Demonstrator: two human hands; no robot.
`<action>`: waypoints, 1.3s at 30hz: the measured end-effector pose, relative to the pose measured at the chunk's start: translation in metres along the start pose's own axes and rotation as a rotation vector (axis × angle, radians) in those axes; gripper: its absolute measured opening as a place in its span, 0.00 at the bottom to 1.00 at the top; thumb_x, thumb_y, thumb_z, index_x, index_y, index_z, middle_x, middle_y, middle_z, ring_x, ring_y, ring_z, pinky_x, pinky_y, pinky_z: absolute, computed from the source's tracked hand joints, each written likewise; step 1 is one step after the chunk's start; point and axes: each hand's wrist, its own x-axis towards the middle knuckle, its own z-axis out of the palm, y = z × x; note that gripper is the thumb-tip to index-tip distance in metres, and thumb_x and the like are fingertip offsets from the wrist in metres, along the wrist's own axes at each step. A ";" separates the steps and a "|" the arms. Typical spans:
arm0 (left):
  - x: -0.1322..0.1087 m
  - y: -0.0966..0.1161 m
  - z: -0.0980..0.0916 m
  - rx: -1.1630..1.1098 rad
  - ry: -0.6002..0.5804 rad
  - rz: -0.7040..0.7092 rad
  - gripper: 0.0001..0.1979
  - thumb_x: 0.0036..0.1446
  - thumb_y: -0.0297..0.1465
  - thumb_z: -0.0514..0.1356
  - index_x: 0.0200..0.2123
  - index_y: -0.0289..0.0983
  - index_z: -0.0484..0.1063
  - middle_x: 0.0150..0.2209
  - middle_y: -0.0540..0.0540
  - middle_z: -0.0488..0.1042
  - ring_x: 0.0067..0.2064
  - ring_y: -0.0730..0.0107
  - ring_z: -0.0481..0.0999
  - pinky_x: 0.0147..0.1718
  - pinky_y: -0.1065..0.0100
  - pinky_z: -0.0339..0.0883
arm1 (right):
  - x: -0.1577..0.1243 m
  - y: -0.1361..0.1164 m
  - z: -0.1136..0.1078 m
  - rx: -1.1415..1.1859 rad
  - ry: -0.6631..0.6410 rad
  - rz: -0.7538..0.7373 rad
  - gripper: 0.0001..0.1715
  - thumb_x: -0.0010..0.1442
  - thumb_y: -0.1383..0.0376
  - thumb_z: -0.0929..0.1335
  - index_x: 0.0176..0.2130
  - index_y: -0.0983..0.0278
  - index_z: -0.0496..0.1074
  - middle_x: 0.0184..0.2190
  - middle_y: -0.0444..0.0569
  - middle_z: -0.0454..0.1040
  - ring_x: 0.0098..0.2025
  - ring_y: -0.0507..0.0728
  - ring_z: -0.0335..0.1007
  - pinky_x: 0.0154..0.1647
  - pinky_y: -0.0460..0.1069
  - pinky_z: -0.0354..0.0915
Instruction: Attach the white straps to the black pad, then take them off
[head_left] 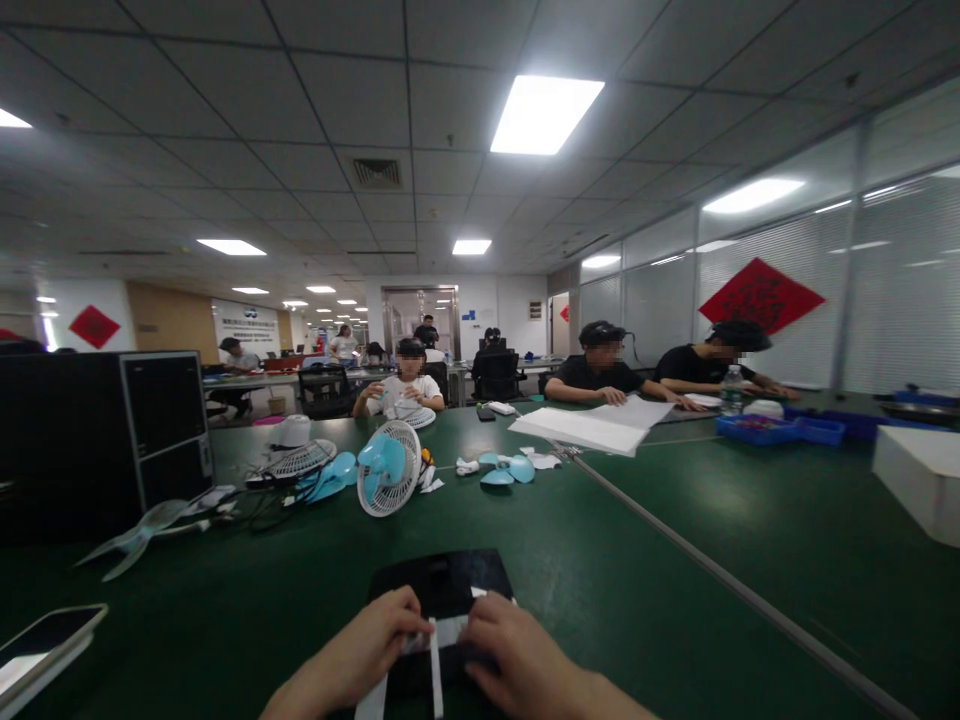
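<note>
Visibly, left fingers pinch a slim white strip; right fingers, I cannot tell.

A flat, black, roughly rectangular panel is laid on the green tabletop, its middle and near part partly hidden. A small, dark raised shape is seen near its far edge. Across its middle a pale, flat strip is set. A narrow white strip is extended from there toward the near edge, and a wider white strip is seen at the near left.
</note>
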 end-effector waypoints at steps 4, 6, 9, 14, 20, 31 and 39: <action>0.001 0.003 0.001 0.004 0.011 -0.015 0.16 0.55 0.23 0.48 0.38 0.41 0.75 0.41 0.49 0.69 0.43 0.71 0.68 0.43 0.73 0.59 | 0.010 -0.008 0.036 -0.270 -0.010 -0.296 0.15 0.56 0.58 0.69 0.41 0.64 0.69 0.38 0.49 0.72 0.37 0.56 0.65 0.36 0.48 0.61; 0.001 0.002 0.001 0.015 0.010 -0.010 0.17 0.55 0.23 0.48 0.38 0.41 0.75 0.42 0.50 0.69 0.43 0.71 0.68 0.43 0.72 0.59 | 0.016 -0.008 0.050 -0.395 0.052 -0.380 0.08 0.59 0.60 0.66 0.34 0.64 0.69 0.31 0.47 0.72 0.32 0.54 0.63 0.30 0.48 0.59; 0.002 -0.001 0.003 0.035 0.011 0.004 0.17 0.55 0.22 0.48 0.38 0.41 0.75 0.42 0.50 0.69 0.43 0.71 0.68 0.43 0.72 0.58 | 0.020 -0.005 0.060 -0.460 0.154 -0.473 0.12 0.61 0.63 0.64 0.26 0.63 0.66 0.24 0.44 0.68 0.27 0.53 0.60 0.25 0.48 0.54; 0.002 0.002 0.004 0.052 0.028 -0.010 0.14 0.57 0.26 0.49 0.36 0.41 0.75 0.41 0.50 0.70 0.42 0.71 0.69 0.41 0.72 0.59 | 0.020 -0.004 0.059 -0.408 0.133 -0.515 0.15 0.61 0.61 0.65 0.24 0.63 0.65 0.23 0.42 0.68 0.27 0.52 0.60 0.24 0.48 0.51; 0.003 0.008 0.008 0.132 0.074 -0.017 0.14 0.60 0.33 0.50 0.33 0.41 0.76 0.39 0.49 0.71 0.41 0.70 0.69 0.39 0.72 0.58 | 0.022 -0.005 0.055 -0.356 0.049 -0.499 0.16 0.63 0.61 0.64 0.25 0.62 0.67 0.27 0.40 0.72 0.30 0.50 0.63 0.25 0.47 0.54; 0.012 0.009 0.024 0.144 0.187 -0.132 0.07 0.51 0.32 0.58 0.34 0.41 0.73 0.38 0.49 0.70 0.40 0.68 0.68 0.37 0.70 0.56 | 0.018 0.009 0.071 -0.229 -0.004 -0.473 0.14 0.64 0.59 0.63 0.30 0.60 0.72 0.28 0.41 0.71 0.34 0.51 0.64 0.33 0.46 0.57; 0.012 0.002 0.029 0.054 0.220 -0.089 0.06 0.55 0.31 0.54 0.34 0.40 0.70 0.37 0.49 0.70 0.40 0.68 0.67 0.38 0.71 0.57 | 0.014 -0.004 0.052 -0.073 0.006 -0.256 0.13 0.61 0.57 0.65 0.41 0.63 0.73 0.41 0.48 0.75 0.43 0.55 0.67 0.44 0.48 0.61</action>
